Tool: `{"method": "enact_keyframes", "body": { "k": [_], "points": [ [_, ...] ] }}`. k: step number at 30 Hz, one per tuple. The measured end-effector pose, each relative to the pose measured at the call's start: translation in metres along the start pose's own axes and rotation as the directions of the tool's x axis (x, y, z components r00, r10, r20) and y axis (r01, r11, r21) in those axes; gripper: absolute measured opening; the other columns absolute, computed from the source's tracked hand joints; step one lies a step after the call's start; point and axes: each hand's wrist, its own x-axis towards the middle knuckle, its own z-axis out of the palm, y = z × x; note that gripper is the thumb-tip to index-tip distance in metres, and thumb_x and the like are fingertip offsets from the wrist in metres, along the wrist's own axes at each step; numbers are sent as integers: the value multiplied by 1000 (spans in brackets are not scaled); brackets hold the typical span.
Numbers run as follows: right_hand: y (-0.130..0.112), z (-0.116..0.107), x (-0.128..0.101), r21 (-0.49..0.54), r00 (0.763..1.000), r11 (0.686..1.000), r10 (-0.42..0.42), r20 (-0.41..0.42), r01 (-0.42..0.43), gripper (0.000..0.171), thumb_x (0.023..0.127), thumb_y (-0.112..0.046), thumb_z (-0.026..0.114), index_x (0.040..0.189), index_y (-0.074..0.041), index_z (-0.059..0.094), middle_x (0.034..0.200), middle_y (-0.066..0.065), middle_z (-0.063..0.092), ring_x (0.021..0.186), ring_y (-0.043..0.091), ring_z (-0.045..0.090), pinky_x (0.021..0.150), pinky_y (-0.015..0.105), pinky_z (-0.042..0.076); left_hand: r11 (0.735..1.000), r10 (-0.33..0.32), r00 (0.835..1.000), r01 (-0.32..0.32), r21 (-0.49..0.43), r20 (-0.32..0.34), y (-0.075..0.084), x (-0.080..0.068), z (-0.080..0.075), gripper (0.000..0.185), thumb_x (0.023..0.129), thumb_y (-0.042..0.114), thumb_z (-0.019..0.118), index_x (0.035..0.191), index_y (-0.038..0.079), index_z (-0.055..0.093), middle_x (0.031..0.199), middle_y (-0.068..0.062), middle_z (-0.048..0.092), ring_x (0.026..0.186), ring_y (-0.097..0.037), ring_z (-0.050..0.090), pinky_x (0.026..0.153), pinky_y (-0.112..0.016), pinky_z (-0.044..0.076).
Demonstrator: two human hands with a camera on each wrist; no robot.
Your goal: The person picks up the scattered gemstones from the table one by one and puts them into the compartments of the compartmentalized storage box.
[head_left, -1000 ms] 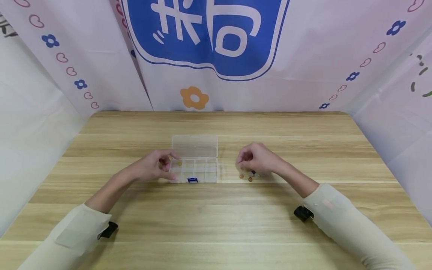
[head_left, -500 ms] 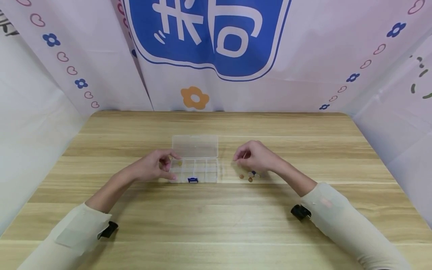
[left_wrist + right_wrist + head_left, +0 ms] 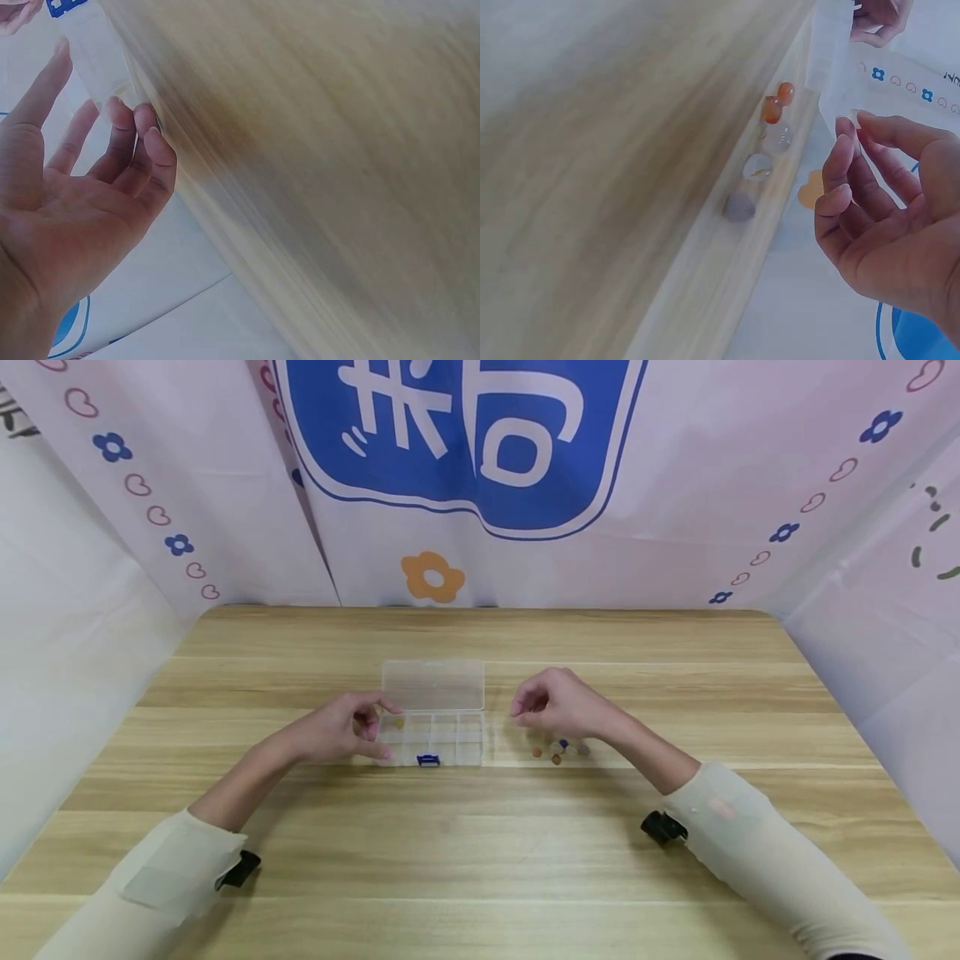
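From the head, a clear plastic box (image 3: pixel 444 737) lies open on the wooden table (image 3: pixel 480 852), its long axis running left to right, its blue latch (image 3: pixel 428 760) toward the person and its lid (image 3: pixel 433 685) swung back toward the printed backdrop (image 3: pixel 660 568). The left hand (image 3: pixel 339 727) grips the box's left end between thumb and forefinger, covering part of that edge; a yellowish piece (image 3: pixel 399 723) sits in the back-row compartment at that end. The right hand (image 3: pixel 558 702) is raised to the right of the box, well apart from the left, with small stones (image 3: pixel 556 759) on the table near it. From the left wrist, the palm and curled fingers hide much of the box, and the latch shows at the top edge. From the right wrist, thumb and forefinger pinch a small clear piece (image 3: pixel 854 117), mostly hidden by the fingertips, so its long axis cannot be told; beside the hand, five stones lie in a loose row, two of them orange, with the box beyond.
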Motion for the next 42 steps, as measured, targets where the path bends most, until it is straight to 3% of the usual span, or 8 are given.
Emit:
{"method": "enact_keyframes", "body": {
  "k": [14,23,31,42],
  "points": [
    [-15,5,13,-10,1000,1000,-21,11,21,5,93,-2,75,89,-3,75,83,8,75,75,13,67,73,28,55,999,-41,999,40,13,7,2,2,-1,57,85,11,86,131,-7,59,83,-6,57,77,-20,52,67,-27,47],
    [-22,10,22,38,999,999,-27,35,26,5,94,-2,75,90,-4,76,86,13,75,82,33,71,69,26,54,1000,0,1000,0,15,9,4,3,-3,56,85,8,86,130,-10,58,80,-5,56,73,-18,51,66,-26,46],
    [-24,14,29,34,997,997,-74,34,73,4,93,-1,75,93,3,77,82,2,73,75,12,65,72,26,55,1000,0,1000,0,11,12,4,2,-2,57,85,8,86,131,-10,58,80,-5,55,74,-18,51,66,-26,46],
    [-29,21,37,17,997,997,-71,41,70,3,92,-3,76,92,0,78,82,1,75,74,12,68,69,24,55,1000,3,1000,-3,7,16,4,1,-1,58,85,8,86,131,-11,58,80,-5,55,74,-18,50,66,-27,46]
  ]
}}
